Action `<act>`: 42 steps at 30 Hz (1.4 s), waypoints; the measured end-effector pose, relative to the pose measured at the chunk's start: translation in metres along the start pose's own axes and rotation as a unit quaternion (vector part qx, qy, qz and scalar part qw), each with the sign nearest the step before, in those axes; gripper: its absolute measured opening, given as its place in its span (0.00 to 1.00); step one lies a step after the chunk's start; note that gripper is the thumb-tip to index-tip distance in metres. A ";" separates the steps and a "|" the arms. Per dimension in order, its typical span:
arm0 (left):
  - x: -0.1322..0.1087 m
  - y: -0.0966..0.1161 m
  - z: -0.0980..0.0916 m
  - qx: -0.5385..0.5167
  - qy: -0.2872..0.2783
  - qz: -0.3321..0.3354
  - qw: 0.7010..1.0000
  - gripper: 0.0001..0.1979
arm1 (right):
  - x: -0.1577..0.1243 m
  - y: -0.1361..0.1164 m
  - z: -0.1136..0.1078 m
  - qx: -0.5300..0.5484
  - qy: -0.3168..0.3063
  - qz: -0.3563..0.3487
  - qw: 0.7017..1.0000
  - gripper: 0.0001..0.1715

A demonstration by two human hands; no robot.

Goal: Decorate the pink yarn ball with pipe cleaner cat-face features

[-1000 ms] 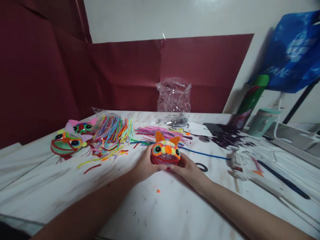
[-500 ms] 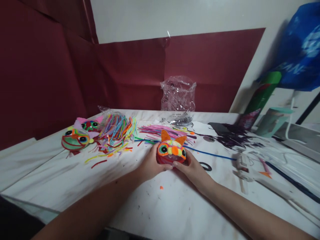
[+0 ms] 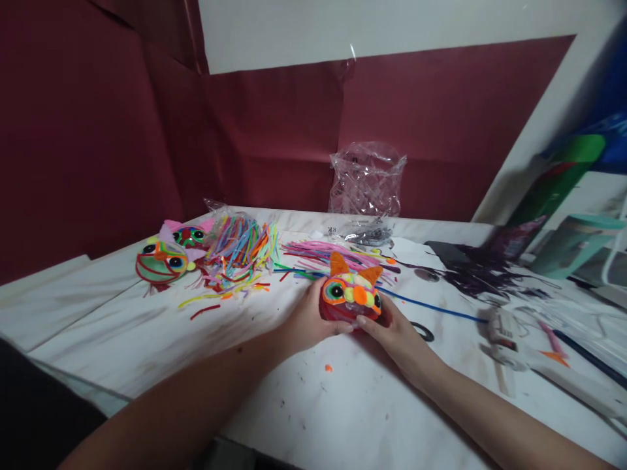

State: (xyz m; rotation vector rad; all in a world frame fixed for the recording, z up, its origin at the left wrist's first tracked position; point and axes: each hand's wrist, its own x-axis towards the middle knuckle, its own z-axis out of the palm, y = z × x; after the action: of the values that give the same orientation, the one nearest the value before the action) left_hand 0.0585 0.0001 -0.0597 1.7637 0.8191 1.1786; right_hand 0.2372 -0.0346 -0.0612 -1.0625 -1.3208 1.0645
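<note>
Between my hands is a red craft animal head (image 3: 349,301) with orange pointed ears, big round eyes and an orange nose. My left hand (image 3: 313,316) wraps its left side, thumb along the lower front. My right hand (image 3: 389,326) grips the right side, its thumb near the chin. The fingers behind the head are hidden. Just behind it lie pink pipe cleaners (image 3: 323,253) and a long blue pipe cleaner (image 3: 435,305). A black ring (image 3: 422,331) rests beside my right wrist.
Two similar craft heads, a green-faced one (image 3: 161,264) and a pink-eared one (image 3: 193,235), stand at left beside bundled colourful pipe cleaners (image 3: 242,245). Dark purple strips (image 3: 475,271), a white glue gun (image 3: 507,339) and a teal cup (image 3: 568,248) are at right. A clear plastic bag (image 3: 367,183) stands behind.
The whole scene has shifted to the right in view as the camera turned left. Both hands keep the same hold on the craft head.
</note>
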 end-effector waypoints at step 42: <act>0.001 0.004 -0.004 0.067 -0.025 0.005 0.997 0.46 | 0.003 0.006 0.001 0.018 0.002 -0.025 1.000 0.40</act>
State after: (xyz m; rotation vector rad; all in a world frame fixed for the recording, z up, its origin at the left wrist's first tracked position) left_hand 0.0559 0.0006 -0.0550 1.9005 0.8770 1.1039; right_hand 0.2367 -0.0308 -0.0667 -0.9997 -1.3152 1.0446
